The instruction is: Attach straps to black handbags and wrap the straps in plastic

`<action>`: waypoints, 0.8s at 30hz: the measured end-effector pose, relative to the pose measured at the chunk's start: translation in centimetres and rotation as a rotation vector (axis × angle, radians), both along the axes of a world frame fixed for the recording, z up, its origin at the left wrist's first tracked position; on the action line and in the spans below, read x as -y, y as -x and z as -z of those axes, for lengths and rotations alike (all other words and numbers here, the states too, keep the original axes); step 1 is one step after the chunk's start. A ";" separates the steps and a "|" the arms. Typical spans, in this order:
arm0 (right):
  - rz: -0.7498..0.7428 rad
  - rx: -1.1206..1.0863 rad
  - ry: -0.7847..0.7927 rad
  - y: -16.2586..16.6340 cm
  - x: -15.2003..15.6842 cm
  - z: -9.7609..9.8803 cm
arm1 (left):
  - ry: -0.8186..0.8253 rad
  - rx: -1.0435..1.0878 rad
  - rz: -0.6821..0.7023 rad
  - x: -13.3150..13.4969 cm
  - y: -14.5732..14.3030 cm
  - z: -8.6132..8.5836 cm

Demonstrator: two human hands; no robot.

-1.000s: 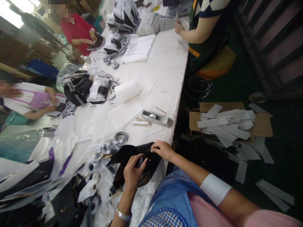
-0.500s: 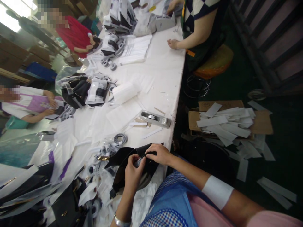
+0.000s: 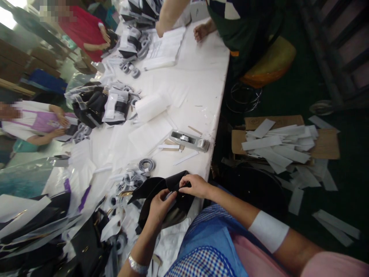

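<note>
A black handbag (image 3: 178, 216) rests at the near edge of the table, its flap folded back to the left. My left hand (image 3: 160, 207) is closed at the bag's opening, and a small greyish piece shows between thumb and fingers. From the right, my right hand (image 3: 196, 186) pinches the bag's dark edge close to the left fingertips. What lies inside the bag is hidden. Just beyond the bag is a grey wrapped roll (image 3: 147, 165), apart from both hands.
A tape dispenser (image 3: 188, 141) stands near the edge of the white table (image 3: 206, 88). More black bags (image 3: 86, 246) are heaped at left. On the floor, a cardboard box (image 3: 325, 143) overflows with white strips. Co-workers sit around: one in red (image 3: 82, 29), one in a purple apron (image 3: 43, 121).
My hands stay at the bag's opening with only slight shifts; the left wrist has swung a little left. The co-worker at top right has reached an arm over the table. The view has tilted slightly.
</note>
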State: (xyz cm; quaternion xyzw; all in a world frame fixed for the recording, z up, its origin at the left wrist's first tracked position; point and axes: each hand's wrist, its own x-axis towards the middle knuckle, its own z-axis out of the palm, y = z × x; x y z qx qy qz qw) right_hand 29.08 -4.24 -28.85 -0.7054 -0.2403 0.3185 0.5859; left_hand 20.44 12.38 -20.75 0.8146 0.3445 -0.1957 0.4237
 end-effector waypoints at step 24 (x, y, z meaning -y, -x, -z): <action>-0.024 -0.141 -0.032 -0.3 -1.0 0.6 | -0.160 -0.066 0.129 -0.3 -1.6 0.6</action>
